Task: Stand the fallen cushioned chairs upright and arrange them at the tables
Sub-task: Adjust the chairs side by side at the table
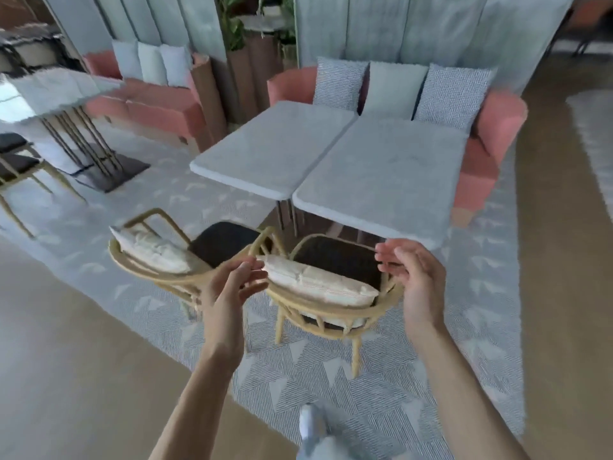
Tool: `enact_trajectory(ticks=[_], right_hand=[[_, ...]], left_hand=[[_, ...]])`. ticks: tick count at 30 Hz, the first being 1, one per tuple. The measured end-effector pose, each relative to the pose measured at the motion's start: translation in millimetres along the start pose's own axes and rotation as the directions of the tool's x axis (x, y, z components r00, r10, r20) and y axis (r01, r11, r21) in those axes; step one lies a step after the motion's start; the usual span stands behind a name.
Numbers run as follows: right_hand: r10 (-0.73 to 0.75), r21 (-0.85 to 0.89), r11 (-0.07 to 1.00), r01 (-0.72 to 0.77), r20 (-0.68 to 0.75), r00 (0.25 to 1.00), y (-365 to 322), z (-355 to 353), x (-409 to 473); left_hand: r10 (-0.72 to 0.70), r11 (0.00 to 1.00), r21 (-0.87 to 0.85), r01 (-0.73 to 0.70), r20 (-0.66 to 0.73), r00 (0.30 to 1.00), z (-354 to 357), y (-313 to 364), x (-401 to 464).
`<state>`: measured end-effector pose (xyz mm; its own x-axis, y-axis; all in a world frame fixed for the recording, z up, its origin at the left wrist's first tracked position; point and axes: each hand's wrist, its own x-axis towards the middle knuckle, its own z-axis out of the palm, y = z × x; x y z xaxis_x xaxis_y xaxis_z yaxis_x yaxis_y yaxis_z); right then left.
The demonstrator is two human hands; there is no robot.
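Observation:
Two wooden chairs stand upright side by side at the near edge of two joined grey tables (381,167). The right chair (335,313) has a dark seat and a cream cushion (318,282) against its curved back. The left chair (159,270) has the same build and its own cream cushion (149,249). My left hand (232,283) hovers with loosely spread fingers at the left end of the right chair's back. My right hand (414,277) is held with straight fingers beside the chair's right arm. Neither hand grips anything.
A pink sofa (487,134) with grey and white pillows runs behind the tables. Another grey table (49,91) on a dark base and a further chair (20,174) stand at the left. A patterned rug (365,393) covers the floor; my shoe (311,423) is on it.

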<state>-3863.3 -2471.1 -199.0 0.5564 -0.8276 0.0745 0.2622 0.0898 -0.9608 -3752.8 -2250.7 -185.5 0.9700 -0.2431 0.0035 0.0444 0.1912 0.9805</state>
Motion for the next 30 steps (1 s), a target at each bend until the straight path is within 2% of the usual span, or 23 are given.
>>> enact_trajectory(ticks=[6,9,12,16,19,22,25,26,29,30], right_hand=[[0.056,-0.045,0.997,-0.062,-0.138,0.989,64,51,81],[0.074,-0.055,0.995,-0.086,-0.193,0.978,83,71,114],[0.118,-0.082,0.986,-0.143,-0.253,0.960,97,81,131],[0.197,-0.144,0.951,-0.274,-0.403,0.894,137,74,135],[0.274,-0.122,0.914,-0.387,-0.516,0.811,171,66,128],[0.345,-0.091,0.867,-0.490,-0.601,0.721,201,64,115],[0.451,0.014,0.796,-0.606,-0.682,0.576,232,72,99],[0.497,0.063,0.766,-0.640,-0.688,0.528,241,77,93],[0.585,0.129,0.649,-0.750,-0.714,0.384,268,92,74],[0.593,0.135,0.604,-0.786,-0.735,0.329,275,95,68]], left_hand=[[-0.141,0.988,0.066,0.141,-0.018,0.990,-6,-39,129],[-0.194,0.976,0.106,0.192,0.010,0.981,-11,-58,184],[-0.270,0.949,0.162,0.270,-0.025,0.963,-17,-82,226],[-0.394,0.870,0.293,0.397,-0.073,0.916,-21,-128,267],[-0.518,0.764,0.398,0.509,-0.093,0.850,-27,-165,288],[-0.654,0.619,0.476,0.625,-0.130,0.746,-30,-197,304],[-0.762,0.488,0.492,0.721,-0.163,0.627,-25,-219,306],[-0.777,0.463,0.488,0.740,-0.179,0.604,-22,-224,305],[-0.739,0.491,0.453,0.744,-0.236,0.631,-20,-234,297],[-0.755,0.485,0.403,0.776,-0.255,0.604,-19,-235,293]])
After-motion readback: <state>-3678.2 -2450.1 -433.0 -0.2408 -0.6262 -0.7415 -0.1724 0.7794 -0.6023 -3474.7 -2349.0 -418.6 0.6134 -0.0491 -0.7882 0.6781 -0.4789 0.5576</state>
